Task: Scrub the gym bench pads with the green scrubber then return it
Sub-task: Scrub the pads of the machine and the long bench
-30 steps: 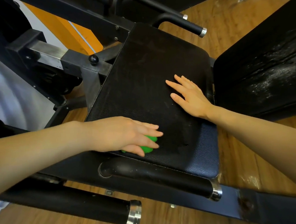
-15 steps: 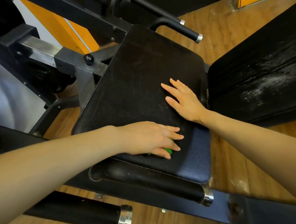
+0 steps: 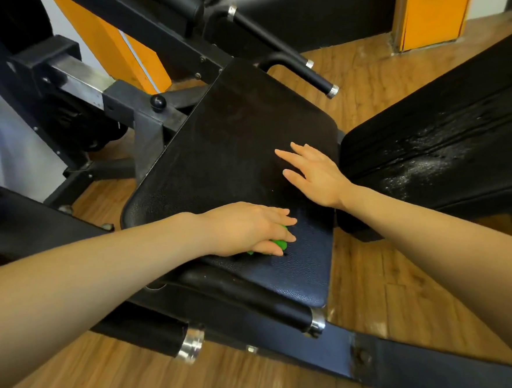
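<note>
1. Scrubbing is the step I judge to be in hand: the left hand [image 3: 248,227] presses the small bright-green scrubber [image 3: 280,243] onto the near right part of the black textured vinyl seat pad [image 3: 230,153].
2. Left-hand fingers: curled over the scrubber and gripping it. Only a sliver of green shows under the fingertips.
3. Right hand [image 3: 317,174]: fingers straight and slightly spread, flat on the seat pad near its right edge. It holds nothing.
4. Risk, overrun: the scrubber sits close to the pad's front right corner. I expect a long stroke toward that corner could carry it off the edge onto the black padded roller with a chrome end cap [image 3: 256,297] or the wood-plank floor [image 3: 375,276].
5. Risk, slip: the adjoining black back pad [image 3: 445,150] shows a whitish wet film. If the seat pad is equally wet, I judge the bracing right hand may slide.
6. Scrubber appearance: vivid green, rounded outline. Most of it is hidden, so I cannot tell its texture or full shape.
</note>
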{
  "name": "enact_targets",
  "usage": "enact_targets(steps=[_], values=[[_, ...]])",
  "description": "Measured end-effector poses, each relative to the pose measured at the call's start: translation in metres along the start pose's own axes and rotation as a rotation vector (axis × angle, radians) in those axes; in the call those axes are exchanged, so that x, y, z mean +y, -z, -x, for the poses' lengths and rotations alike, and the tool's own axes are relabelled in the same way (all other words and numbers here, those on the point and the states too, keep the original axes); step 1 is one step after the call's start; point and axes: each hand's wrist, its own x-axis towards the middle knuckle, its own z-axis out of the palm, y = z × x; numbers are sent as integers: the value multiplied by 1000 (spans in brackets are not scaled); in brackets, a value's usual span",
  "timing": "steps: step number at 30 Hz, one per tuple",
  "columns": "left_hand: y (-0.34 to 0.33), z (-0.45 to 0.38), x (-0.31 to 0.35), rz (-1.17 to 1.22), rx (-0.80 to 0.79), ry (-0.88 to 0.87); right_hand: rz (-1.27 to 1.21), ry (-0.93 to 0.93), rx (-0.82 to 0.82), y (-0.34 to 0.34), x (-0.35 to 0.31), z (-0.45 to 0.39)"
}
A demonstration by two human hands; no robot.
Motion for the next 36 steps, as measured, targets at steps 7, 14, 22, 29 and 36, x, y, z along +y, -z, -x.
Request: enact_targets(steps=[7,14,22,29,36], values=[[18,-2,9,87,-31,108,276,82,-136,37,9,32],[8,-6,4,102,-65,194,598,242,-421,52,23,71],[-2,-34,13,15,-130,171,694,270,-548,60,36,77],[-4,-56,6,-24,-85,121,634,258,-593,57,40,74],[-9,-79,9,-49,-8,166,602,243,-627,56,40,74]])
